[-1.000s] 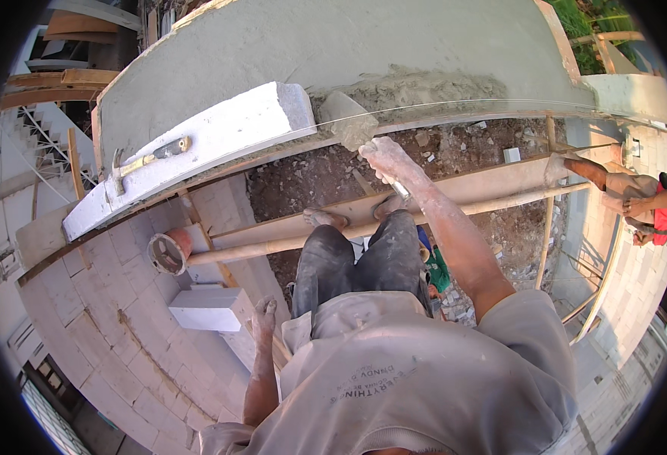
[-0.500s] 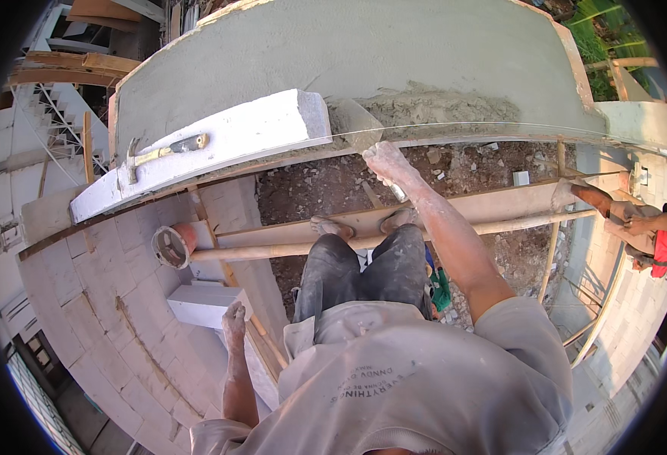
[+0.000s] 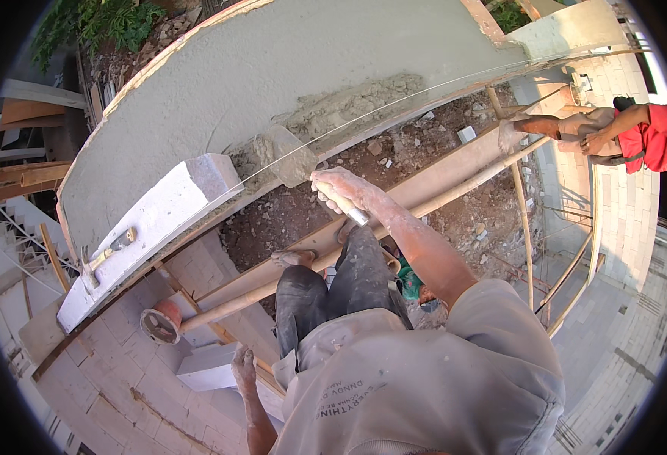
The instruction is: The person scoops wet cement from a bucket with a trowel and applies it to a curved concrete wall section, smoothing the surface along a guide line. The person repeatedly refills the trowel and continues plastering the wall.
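Note:
My right hand [image 3: 342, 189] is closed round the handle of a trowel [image 3: 284, 156]. The trowel's blade lies at the near edge of the grey mortar bed, against a rough ridge of wet mortar [image 3: 356, 106]. Just left of the blade is the end of a long white block [image 3: 148, 220], set along the edge, with a hammer [image 3: 108, 256] lying on top. A taut white string [image 3: 394, 97] runs along the edge and crosses the blade. Low on the left, my left hand [image 3: 244, 368] holds nothing, its fingers loosely apart, beside another white block [image 3: 206, 367].
My feet are on a narrow plank [image 3: 417, 176] beside a bamboo pole [image 3: 439, 199], above rubble-strewn ground. An orange bucket [image 3: 162, 321] stands left of my legs. Another person in red [image 3: 656, 136] is at the right. Someone in green [image 3: 409, 280] is below.
The whole view has turned, so the wall edge now slants up to the right. The trowel blade has shifted slightly out over the near edge. My left hand's fingers have loosened.

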Demonstrator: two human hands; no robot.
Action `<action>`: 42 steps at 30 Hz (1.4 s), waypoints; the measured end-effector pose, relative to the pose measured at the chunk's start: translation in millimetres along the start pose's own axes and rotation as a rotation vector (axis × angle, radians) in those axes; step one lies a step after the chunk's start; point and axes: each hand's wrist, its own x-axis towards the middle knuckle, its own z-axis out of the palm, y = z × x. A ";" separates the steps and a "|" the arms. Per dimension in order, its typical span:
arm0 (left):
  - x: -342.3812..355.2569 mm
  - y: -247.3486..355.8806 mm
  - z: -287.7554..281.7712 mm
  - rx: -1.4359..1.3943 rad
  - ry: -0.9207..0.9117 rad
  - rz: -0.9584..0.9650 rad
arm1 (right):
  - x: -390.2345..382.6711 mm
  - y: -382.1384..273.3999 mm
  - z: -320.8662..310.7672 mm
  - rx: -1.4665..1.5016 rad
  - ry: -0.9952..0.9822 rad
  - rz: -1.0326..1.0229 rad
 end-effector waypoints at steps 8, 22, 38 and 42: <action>-26.1 -41.4 43.2 0.011 -0.034 -0.070 | -56.1 28.9 -226.6 -1.055 1.059 -0.739; -7.7 62.6 89.6 -0.149 0.040 -0.021 | -11.8 118.1 -138.4 -0.965 0.638 -0.768; -49.4 -18.1 105.2 -0.227 0.000 -0.268 | 131.2 143.1 -19.7 -0.882 0.462 -0.798; -39.8 3.5 106.5 -0.301 0.010 -0.196 | 95.9 133.3 -69.6 -0.983 0.579 -0.680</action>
